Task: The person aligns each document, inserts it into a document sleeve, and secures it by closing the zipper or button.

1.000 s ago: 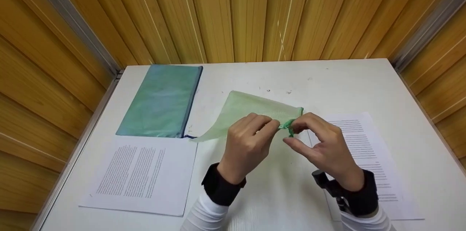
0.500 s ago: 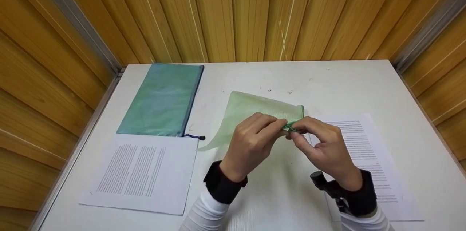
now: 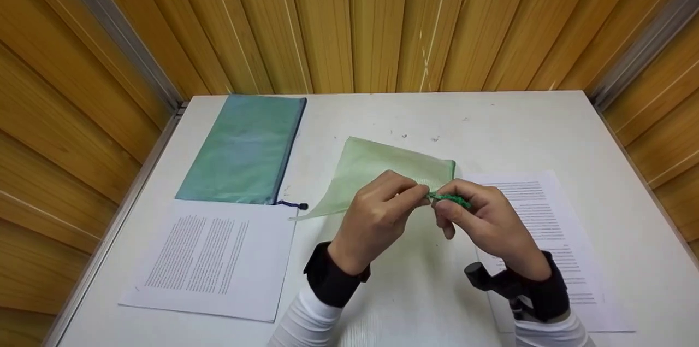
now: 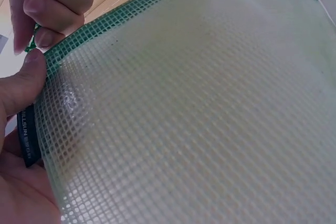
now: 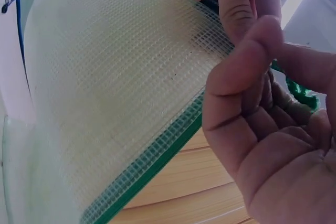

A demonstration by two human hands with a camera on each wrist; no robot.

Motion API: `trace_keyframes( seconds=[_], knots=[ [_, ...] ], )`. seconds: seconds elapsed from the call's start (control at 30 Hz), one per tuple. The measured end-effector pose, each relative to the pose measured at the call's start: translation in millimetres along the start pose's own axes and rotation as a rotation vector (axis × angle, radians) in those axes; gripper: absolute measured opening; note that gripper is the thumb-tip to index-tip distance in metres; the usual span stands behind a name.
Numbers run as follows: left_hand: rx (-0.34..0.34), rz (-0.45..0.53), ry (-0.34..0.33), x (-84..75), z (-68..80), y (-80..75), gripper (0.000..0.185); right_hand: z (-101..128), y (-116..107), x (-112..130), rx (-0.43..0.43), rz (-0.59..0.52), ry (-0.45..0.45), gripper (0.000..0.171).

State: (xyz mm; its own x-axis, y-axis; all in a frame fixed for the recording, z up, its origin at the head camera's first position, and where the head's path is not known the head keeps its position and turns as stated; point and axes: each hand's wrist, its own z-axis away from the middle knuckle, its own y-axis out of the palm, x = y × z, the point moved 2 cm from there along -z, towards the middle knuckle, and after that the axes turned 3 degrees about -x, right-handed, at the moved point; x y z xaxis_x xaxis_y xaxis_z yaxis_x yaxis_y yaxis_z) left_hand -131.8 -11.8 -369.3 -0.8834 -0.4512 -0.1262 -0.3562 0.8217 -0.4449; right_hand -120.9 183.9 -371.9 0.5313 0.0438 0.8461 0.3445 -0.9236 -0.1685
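From the head view, above a white table (image 3: 491, 128), the left hand (image 3: 377, 216) pinches the corner of a pale green mesh zipper pouch (image 3: 382, 164) while the right hand (image 3: 486, 221) pinches its green zipper cord (image 3: 450, 198); printed sheets lie beside both hands, text unreadable. The left wrist view shows the thumb (image 4: 21, 85) pressing the mesh beside a small dark tag (image 4: 27, 137), its lettering illegible. In the right wrist view, the curled fingers (image 5: 247, 87) meet at the pouch's green edge.

pale green mesh pouch (image 3: 382, 166), teal pouch (image 3: 243, 150)

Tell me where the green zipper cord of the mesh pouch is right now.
In the head view, the green zipper cord sits centre-right, pinched by the right hand at the light green mesh pouch corner held by the left hand.
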Motion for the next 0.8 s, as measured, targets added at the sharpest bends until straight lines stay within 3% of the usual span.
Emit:
trace_keyframes(
  seconds=[0.3, 0.63, 0.8],
  knots=[
    [0.007, 0.024, 0.033, -3.3, -1.7, -4.1, 0.004, 2.1, 0.2, 1.0, -0.013, -0.028, -0.004, 0.020],
    [0.023, 0.070, 0.003, -1.8, -3.1, -8.4, 0.004, 2.0, 0.5, 2.3, -0.029, 0.059, -0.046, 0.021],
    [0.022, 0.103, -0.012, -0.9, -1.3, -11.8, 0.005, 1.4, 3.9, -0.4, -0.035, 0.051, -0.049, 0.023]
  ],
)
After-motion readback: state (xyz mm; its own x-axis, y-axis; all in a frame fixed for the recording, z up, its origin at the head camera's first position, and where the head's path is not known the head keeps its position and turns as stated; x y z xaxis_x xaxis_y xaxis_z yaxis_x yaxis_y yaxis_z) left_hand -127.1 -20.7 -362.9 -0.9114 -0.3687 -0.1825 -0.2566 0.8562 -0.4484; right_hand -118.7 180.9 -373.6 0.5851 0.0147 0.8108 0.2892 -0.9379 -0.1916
